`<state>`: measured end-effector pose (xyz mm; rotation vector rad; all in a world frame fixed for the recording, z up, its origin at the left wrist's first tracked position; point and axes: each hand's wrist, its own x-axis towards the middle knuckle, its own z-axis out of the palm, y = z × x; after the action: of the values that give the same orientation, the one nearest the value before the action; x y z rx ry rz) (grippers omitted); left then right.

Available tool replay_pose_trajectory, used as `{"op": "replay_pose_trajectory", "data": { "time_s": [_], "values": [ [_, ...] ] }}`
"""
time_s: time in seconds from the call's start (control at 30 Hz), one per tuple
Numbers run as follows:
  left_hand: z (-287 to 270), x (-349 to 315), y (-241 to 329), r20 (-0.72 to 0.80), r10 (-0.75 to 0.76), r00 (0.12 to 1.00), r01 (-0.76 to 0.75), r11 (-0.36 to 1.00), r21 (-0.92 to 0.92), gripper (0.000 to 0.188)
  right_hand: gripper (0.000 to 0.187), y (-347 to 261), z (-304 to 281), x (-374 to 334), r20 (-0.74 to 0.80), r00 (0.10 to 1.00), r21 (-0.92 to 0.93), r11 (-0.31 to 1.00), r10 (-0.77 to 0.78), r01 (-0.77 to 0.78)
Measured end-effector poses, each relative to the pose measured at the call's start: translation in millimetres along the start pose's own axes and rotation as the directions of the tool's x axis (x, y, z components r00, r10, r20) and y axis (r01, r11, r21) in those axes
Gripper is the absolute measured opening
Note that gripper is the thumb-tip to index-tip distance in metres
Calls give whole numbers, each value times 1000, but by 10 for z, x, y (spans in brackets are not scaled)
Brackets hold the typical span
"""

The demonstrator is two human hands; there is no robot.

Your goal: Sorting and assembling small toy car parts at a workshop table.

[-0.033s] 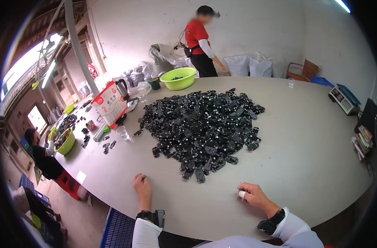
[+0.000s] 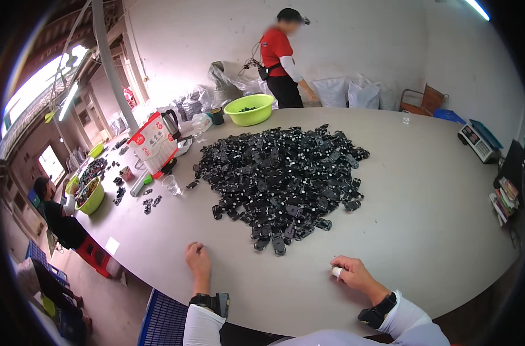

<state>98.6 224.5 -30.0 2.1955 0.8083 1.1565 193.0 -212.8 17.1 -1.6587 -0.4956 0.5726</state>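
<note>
A large heap of small black, car-shaped plastic pieces [image 2: 280,173] covers the middle of the grey table [image 2: 424,219]. My left hand [image 2: 198,259] rests on the tabletop to the near left of the heap, its fingers curled in. On the near right lies my right hand [image 2: 353,273], also with bent fingers, one of them wrapped in white. Neither hand touches the heap. The inside of both hands is hidden, so I cannot make out whether anything is in them. Each wrist wears a dark strapped device.
A green basin [image 2: 250,111] with some pieces stands behind the heap. Left of it are a red-and-white box [image 2: 153,144] and a clear cup [image 2: 171,185]. A scale [image 2: 477,142] is at the far right. A person in red [image 2: 277,55] stands across the table; another [image 2: 58,216] works at the left.
</note>
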Motion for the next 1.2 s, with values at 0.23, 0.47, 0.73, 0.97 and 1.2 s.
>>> {"op": "replay_pose_trajectory", "data": {
  "time_s": [0.23,0.47,0.73,0.97,1.2],
  "values": [
    [-28,-25,-16,-8,1,1000,-1,1000,23,13,14,0,-9,8,5,999,9,999,40,-40],
    [16,1,68,-17,6,1000,-5,999,49,12,13,15,-6,3,-39,998,-5,999,47,-47],
    [17,-11,74,-36,-53,998,52,999,-16,12,12,13,12,22,-34,999,-4,999,41,-41],
    [5,-1,47,-20,-6,1000,7,999,38,12,13,13,8,-2,-35,999,17,1000,23,-22],
    [5,-12,46,-4,-29,1000,29,999,22,12,15,54,-5,6,-19,1000,3,1000,19,-19]
  ]
}}
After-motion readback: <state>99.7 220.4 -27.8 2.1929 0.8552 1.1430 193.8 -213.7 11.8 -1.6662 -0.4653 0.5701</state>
